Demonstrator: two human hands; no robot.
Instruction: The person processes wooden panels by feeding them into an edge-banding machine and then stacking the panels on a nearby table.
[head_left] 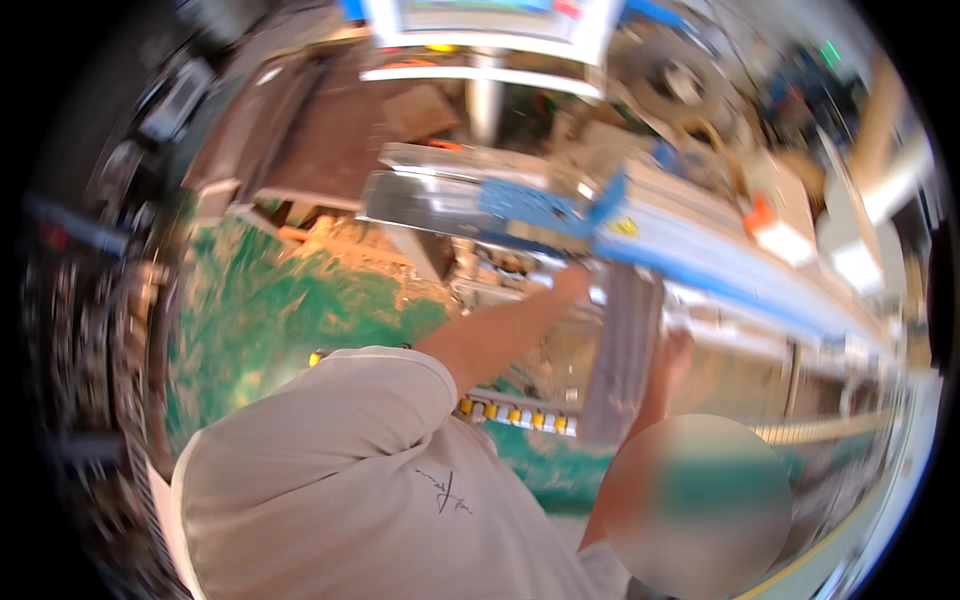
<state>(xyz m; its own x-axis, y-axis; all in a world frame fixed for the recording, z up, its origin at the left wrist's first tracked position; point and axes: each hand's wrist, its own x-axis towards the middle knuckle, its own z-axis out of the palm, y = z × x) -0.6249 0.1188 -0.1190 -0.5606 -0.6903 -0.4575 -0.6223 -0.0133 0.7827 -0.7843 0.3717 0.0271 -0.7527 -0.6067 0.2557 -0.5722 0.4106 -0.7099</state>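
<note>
Nearest the camera spreads a pale shirt [330,490] with a small dark mark on its chest, lying left of and closer than the near end of a dark board [622,360]. That board stretches away from the body, between the two forearms. The left hand [573,283] is by the left edge of the board, near its far end; motion blur hides its fingers, so I cannot tell whether they touch the wood or are apart or together. The right hand [677,348] is at the board's right edge, farther down its length; its fingers are also smeared, and I cannot tell if they are clamped on the board.

Just left of the board's near end runs a strip of yellow rollers [537,420]. Farther left of the board is a green floor [260,330], with sawdust [355,245] scattered over it. Across the board's far end, a blue and white beam [720,265] slants off to the right. Beyond the board and to its left are a blue bracket [525,205] and some brown panels [335,125]. Farther beyond the board stands a white-framed screen [490,22].
</note>
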